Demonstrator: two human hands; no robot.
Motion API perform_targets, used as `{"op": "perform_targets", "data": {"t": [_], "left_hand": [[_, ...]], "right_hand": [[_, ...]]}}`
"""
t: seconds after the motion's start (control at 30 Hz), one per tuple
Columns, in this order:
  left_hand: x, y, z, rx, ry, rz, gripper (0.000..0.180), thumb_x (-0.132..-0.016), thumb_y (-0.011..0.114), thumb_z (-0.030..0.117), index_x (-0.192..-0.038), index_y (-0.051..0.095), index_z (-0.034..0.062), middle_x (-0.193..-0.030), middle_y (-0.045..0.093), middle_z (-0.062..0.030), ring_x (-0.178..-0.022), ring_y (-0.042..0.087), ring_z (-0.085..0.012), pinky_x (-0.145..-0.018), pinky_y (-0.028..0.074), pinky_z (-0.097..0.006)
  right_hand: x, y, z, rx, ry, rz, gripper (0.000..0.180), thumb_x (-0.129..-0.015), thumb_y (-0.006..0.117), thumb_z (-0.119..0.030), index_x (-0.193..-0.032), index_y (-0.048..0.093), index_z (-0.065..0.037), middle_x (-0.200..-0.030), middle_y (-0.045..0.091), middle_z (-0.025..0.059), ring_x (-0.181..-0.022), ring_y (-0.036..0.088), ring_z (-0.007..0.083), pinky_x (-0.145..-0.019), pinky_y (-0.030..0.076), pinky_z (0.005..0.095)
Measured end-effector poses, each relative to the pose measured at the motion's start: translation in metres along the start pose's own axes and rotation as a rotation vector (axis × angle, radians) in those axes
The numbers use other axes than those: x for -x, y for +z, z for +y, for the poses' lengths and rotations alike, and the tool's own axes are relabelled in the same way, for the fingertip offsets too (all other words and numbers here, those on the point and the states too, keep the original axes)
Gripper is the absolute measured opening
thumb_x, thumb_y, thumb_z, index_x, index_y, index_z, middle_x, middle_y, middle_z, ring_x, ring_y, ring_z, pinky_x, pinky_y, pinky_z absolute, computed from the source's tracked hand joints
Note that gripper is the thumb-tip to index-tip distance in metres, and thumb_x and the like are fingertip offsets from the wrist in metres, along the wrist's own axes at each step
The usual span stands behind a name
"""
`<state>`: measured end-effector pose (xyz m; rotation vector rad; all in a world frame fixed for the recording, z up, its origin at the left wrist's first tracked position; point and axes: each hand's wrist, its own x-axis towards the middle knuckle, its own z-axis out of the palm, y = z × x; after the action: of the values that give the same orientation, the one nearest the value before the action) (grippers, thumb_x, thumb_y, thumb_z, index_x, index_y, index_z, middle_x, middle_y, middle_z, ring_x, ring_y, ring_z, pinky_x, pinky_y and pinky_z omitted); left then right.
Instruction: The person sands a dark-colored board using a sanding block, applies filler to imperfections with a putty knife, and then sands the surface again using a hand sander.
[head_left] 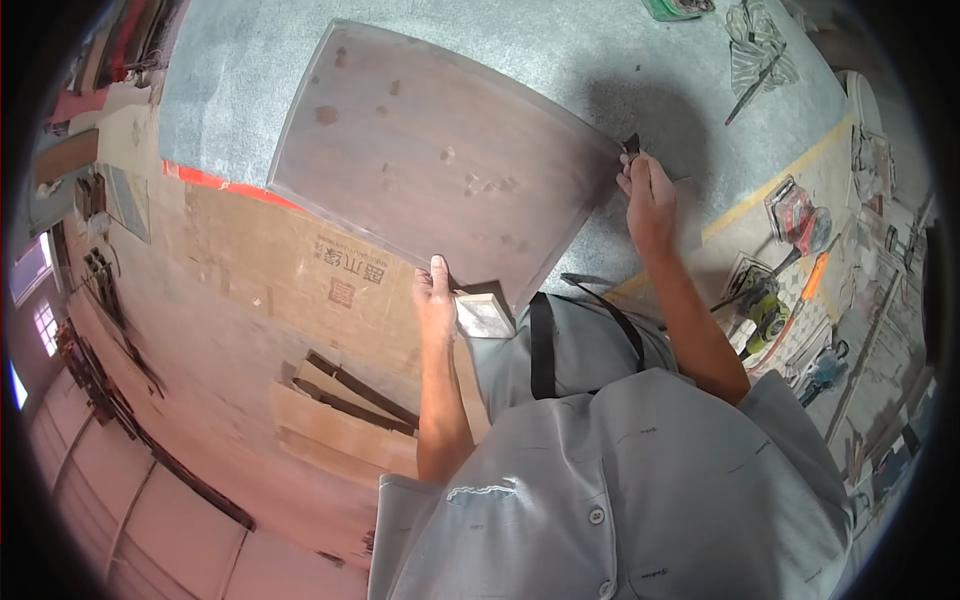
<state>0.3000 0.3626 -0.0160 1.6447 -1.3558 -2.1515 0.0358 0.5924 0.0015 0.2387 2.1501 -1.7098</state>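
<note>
Panel (430,150), brownish-grey with dark blotches and a paler rim, lies toward twelve o'clock; left fingers (438,270) grasp its six-o'clock edge, right fingers (641,172) pinch a dark scrap (631,144) at three.

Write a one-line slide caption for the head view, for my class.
Left hand at the near edge and right hand at the right corner of a brown, dark-spotted panel.

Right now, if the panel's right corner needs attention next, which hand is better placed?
Probably the right hand: it is at that corner; the left hand touches the panel's lower-left edge.
</note>
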Motion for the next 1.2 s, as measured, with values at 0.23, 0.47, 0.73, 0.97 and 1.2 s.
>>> {"op": "perform_targets", "data": {"t": [0.23,0.47,0.73,0.97,1.2], "left_hand": [[0.009,0.001,0.020,0.056,0.117,0.021,0.033,-0.118,0.058,0.034,-0.116,0.064,0.0022,-0.106,0.073,-0.0068,-0.092,0.068,-0.0124,-0.081,0.057,-0.030],[0.013,0.004,0.017,0.101,0.100,-0.025,0.023,-0.113,0.068,0.029,-0.110,0.061,0.0072,-0.093,0.068,-0.0020,-0.070,0.059,-0.0078,-0.059,0.048,-0.026],[0.006,0.014,-0.002,-0.091,0.088,-0.101,0.042,-0.092,0.091,0.008,-0.098,0.050,0.0107,-0.084,0.054,0.0041,-0.070,0.050,-0.0056,-0.062,0.043,-0.022],[0.019,0.036,0.021,-0.040,0.066,-0.164,0.040,-0.095,0.085,-0.001,-0.100,0.046,0.0091,-0.082,0.059,0.0009,-0.066,0.061,-0.0080,-0.058,0.050,-0.025],[0.007,0.026,0.003,0.010,0.044,-0.122,0.042,-0.095,0.087,0.006,-0.096,0.045,0.0088,-0.083,0.054,0.0019,-0.071,0.061,-0.0085,-0.063,0.055,-0.027]], "right_hand": [[-0.012,-0.012,-0.018,-0.340,0.185,0.024,0.028,-0.117,0.056,-0.032,-0.111,0.066,-0.007,-0.119,0.066,0.0053,-0.109,0.065,0.0155,-0.100,0.058,0.0399],[-0.013,-0.015,-0.045,-0.419,0.215,0.000,0.031,-0.117,0.054,-0.032,-0.114,0.063,-0.003,-0.134,0.069,0.0178,-0.120,0.068,0.0280,-0.111,0.054,0.0450],[-0.053,-0.018,-0.036,-0.388,0.236,0.048,0.030,-0.115,0.055,-0.029,-0.117,0.061,0.000,-0.138,0.067,0.0235,-0.123,0.068,0.0343,-0.111,0.056,0.0496],[-0.067,-0.018,-0.029,-0.353,0.231,0.041,0.040,-0.116,0.054,-0.028,-0.137,0.057,0.006,-0.136,0.068,0.0224,-0.122,0.069,0.0323,-0.107,0.058,0.0470],[-0.070,-0.015,-0.018,-0.305,0.201,0.050,0.044,-0.116,0.053,-0.028,-0.141,0.057,0.008,-0.136,0.068,0.0206,-0.121,0.071,0.0329,-0.108,0.058,0.0465]]}}
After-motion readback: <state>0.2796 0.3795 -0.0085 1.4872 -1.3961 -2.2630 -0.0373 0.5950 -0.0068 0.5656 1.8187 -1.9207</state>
